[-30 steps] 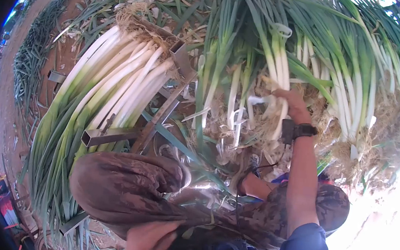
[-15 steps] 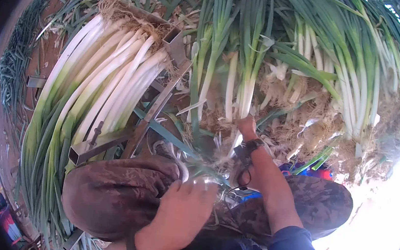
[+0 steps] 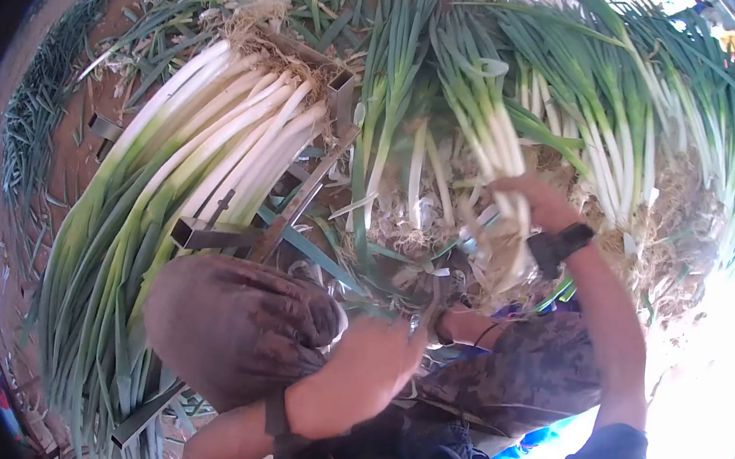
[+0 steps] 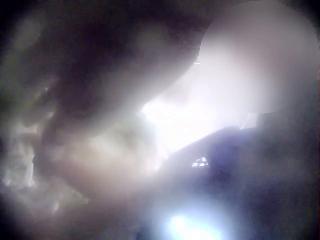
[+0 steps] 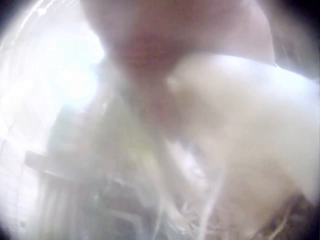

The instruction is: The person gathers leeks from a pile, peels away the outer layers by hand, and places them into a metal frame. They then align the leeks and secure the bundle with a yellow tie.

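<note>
Several leeks (image 3: 492,137) were in the right hand (image 3: 538,202), its fingers seemingly curled round the white stalks, green tops pointing away from the person. Between the knees was the left hand (image 3: 361,369); blur hid whether its fingers pinched anything. A larger bundle (image 3: 239,124) lay in the metal frame (image 3: 214,236) to the left.

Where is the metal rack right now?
In the head view, the metal rack is left of centre, around the big leek bundle, above the left knee.
</note>
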`<state>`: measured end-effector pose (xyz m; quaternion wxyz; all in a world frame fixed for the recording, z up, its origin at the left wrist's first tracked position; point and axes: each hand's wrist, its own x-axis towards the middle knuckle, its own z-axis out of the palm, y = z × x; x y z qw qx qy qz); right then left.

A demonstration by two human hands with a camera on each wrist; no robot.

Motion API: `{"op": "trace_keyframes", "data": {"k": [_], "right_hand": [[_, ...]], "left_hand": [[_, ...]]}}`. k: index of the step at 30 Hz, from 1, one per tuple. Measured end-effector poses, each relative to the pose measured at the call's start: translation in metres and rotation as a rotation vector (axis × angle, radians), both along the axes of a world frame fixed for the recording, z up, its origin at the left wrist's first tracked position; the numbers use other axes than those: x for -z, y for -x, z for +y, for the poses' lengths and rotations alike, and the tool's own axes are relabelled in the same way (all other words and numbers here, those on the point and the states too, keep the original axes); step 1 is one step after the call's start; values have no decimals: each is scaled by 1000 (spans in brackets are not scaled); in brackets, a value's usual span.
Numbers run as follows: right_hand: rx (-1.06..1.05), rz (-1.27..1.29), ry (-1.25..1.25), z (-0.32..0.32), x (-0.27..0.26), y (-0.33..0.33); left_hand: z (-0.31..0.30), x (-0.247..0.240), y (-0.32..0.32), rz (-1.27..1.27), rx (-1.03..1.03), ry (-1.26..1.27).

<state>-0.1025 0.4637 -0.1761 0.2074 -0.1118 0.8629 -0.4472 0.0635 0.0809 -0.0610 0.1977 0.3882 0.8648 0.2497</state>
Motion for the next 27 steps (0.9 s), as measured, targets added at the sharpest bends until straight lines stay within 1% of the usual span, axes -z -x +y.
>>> {"op": "trace_keyframes", "data": {"k": [1,3,4,6,8,10,11,13,14,16,17,18,19,20,21,22,24,25,26,27], "right_hand": [[145,-175,21,-24,-55,-3],[508,-486,89,-78,-169,-9],[510,-467,90,-76,-175,-20],[-224,444,-358,-70,-173,-60],[298,-557,666,-79,-93,-95],[168,-256,-17,-112,-97,-149],[168,-245,-5,-115,-97,-157],[352,-535,353,-117,-92,-183],[365,-533,369,-118,-97,-195],[364,-557,301,-118,-125,-202],[338,-443,459,-119,-133,-213],[337,-431,458,-112,-140,-217],[61,-40,315,-99,-146,-224],[-212,346,157,-92,-152,-231],[-212,389,101,-99,-178,-241],[-209,392,100,-98,-180,-250],[-282,554,103,-102,-188,-267],[55,-211,324,-109,-201,-282],[61,-211,328,-112,-206,-293],[114,-390,341,-113,-209,-303]], "left_hand": [[0,7,-2,19,5,1],[1,23,-3,11,-21,24],[0,24,-2,30,-20,20],[-3,24,1,116,-76,75],[-3,30,7,135,-84,66],[-7,35,11,186,-135,104],[-9,35,12,195,-151,112],[-16,35,12,208,-151,139],[-18,32,11,229,-153,147],[-17,32,10,299,-173,113],[-12,30,8,311,-211,158],[-7,28,5,314,-250,202],[1,28,-1,320,-248,199],[11,27,-6,405,-277,64],[22,27,-11,487,-303,-70],[33,28,-17,489,-300,-72],[52,29,-23,506,-188,-260],[60,31,-23,506,-184,-258],[68,31,-23,623,-106,-306],[72,31,-25,739,-26,-356]]}}
